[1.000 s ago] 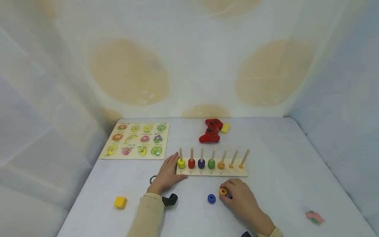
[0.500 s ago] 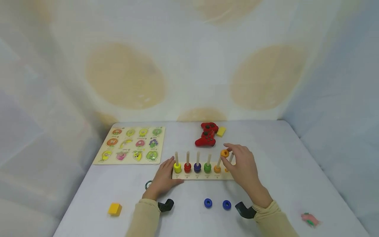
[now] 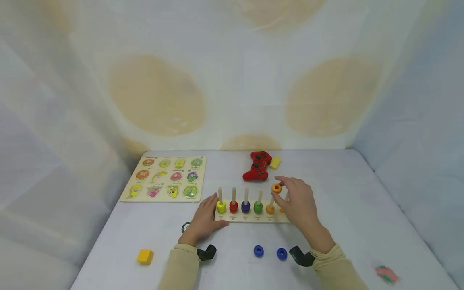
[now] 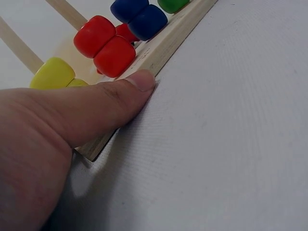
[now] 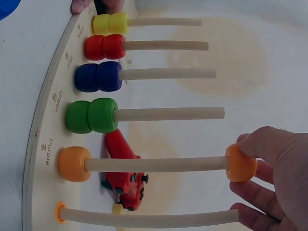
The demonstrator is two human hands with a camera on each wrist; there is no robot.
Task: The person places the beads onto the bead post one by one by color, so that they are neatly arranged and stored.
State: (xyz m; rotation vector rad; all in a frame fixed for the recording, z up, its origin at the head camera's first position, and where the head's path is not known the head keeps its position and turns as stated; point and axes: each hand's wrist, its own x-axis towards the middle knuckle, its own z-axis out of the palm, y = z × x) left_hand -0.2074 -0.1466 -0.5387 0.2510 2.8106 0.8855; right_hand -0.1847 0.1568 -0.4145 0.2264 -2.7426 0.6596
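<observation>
My right hand [image 3: 300, 204] pinches an orange bead [image 5: 242, 164] between thumb and fingers. In the right wrist view the bead sits at the tip of a wooden peg, above another orange bead [image 5: 74, 164] at that peg's base. Along the pegboard [image 3: 243, 218] stand pegs with yellow, red, blue and green beads in pairs. The adjoining peg [image 5: 149, 220] bears no bead. My left hand [image 3: 203, 220] holds the board's left end, its thumb [image 4: 108, 101] along the front edge. Two loose blue beads, one left [image 3: 258, 251] and one right [image 3: 281, 253], lie in front of the board.
A fruit puzzle board [image 3: 164, 179] lies at the back left. Behind the pegboard are a red game controller [image 3: 258, 166] and a yellow block [image 3: 275, 162]. A yellow cube [image 3: 145, 256] is front left, a pink-green toy [image 3: 387, 274] front right, and a round disc [image 3: 185, 226] beside my left wrist.
My right hand has picked the orange bead up from the table beside the blue beads and carried it up to the peg. The left hand has stayed on the board's end.
</observation>
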